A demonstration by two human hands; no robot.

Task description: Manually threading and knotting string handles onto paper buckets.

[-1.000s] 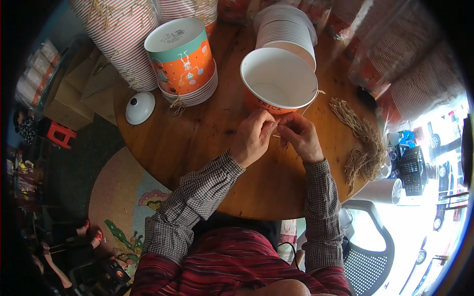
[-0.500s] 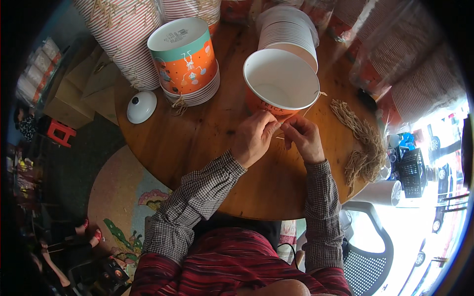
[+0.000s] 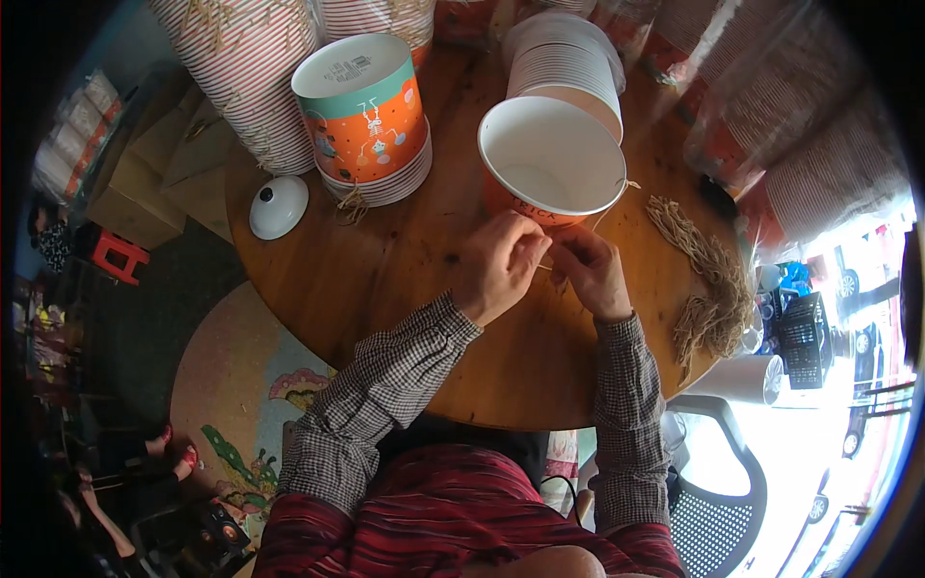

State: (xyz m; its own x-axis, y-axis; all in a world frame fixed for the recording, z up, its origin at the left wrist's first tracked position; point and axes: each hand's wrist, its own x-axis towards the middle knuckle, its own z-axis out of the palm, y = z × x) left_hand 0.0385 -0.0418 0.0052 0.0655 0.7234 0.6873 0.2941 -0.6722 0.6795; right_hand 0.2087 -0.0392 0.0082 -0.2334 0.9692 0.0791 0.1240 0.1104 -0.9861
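An orange paper bucket (image 3: pixel 549 159) with a white inside stands on the table in front of my hands, its mouth tipped toward me. Thin twine (image 3: pixel 632 184) sticks out at the right of its rim and runs down to my fingers. My left hand (image 3: pixel 499 265) is closed in a pinch at the twine, just below the bucket's front. Beside it, my right hand (image 3: pixel 594 273) pinches the twine too, fingertips almost touching the left ones. A short end of twine shows under the fingers; the exact grip is partly hidden.
On the round wooden table (image 3: pixel 385 279) lie a bundle of twine (image 3: pixel 708 279) at right and a white lid (image 3: pixel 278 207) at left. An upturned orange-and-green bucket (image 3: pixel 361 120) tops a short stack. Nested white buckets (image 3: pixel 564 67) and tall stacks (image 3: pixel 241 77) line the back.
My hands stay close together by the bucket and shift slightly, the left one turning a little over the fingertips. The bucket moves barely to the right.
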